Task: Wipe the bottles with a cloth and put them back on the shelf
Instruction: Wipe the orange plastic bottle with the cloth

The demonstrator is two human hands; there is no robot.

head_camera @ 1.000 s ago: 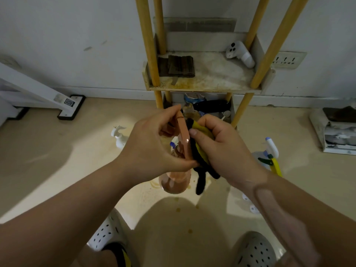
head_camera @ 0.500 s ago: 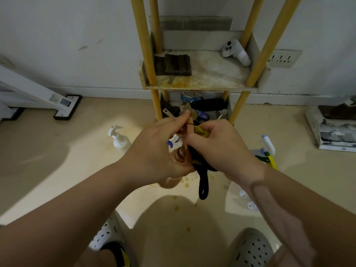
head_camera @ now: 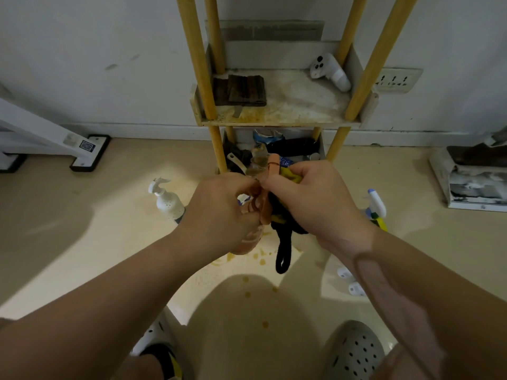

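Wiping logged | bottle (head_camera: 264, 212) was gripped by left hand (head_camera: 219, 209) fingers, steadied for rubbing | cloth (head_camera: 282, 242) was clamped by right hand (head_camera: 315, 204) fingers against its neck.

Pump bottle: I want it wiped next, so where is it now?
Head view: the pump bottle stands on the floor, just left of the left hand and lower left of the shelf.

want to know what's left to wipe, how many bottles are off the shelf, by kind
white pump bottle: 1
spray bottle: 1
orange bottle, held: 1
total: 3
two small white items on floor: unclear, not counted
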